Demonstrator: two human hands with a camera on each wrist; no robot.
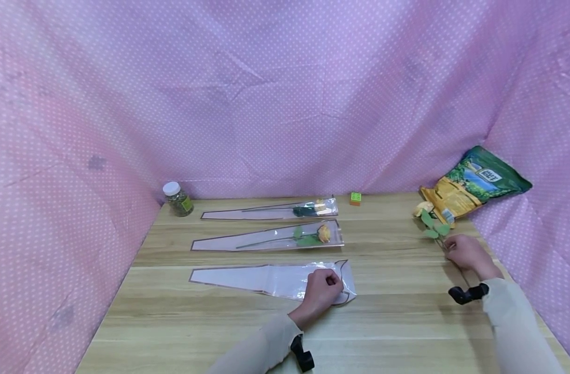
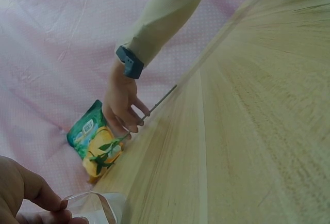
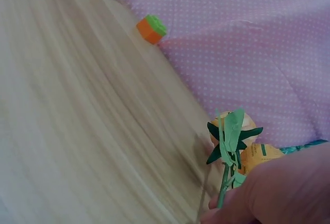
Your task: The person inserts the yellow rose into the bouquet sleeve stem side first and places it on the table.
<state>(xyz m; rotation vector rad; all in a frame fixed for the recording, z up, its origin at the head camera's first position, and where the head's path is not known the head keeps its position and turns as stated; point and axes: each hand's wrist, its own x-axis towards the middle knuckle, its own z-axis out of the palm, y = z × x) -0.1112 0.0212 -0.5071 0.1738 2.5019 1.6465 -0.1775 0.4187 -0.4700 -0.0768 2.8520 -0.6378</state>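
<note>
My left hand (image 1: pixel 321 286) pinches the open right end of a long clear flower sleeve (image 1: pixel 247 278) with a dark border, which lies nearest on the table. In the left wrist view, thumb and finger hold the edge of the sleeve (image 2: pixel 103 208) and its mouth gapes a little. At the right side, my right hand (image 1: pixel 467 254) grips the stem of a yellow artificial rose (image 1: pixel 423 209) with green leaves. The bloom points away toward the back, and the stem runs back under the wrist. In the right wrist view the rose (image 3: pixel 232 131) shows its green sepals from behind.
Two filled sleeves, each with a yellow rose (image 1: pixel 324 234), lie farther back. A white-lidded jar (image 1: pixel 178 199) stands at the back left. A green and orange block (image 1: pixel 355 198) sits at the back edge. A green and yellow snack bag (image 1: pixel 476 182) leans against the pink curtain (image 1: pixel 285 104).
</note>
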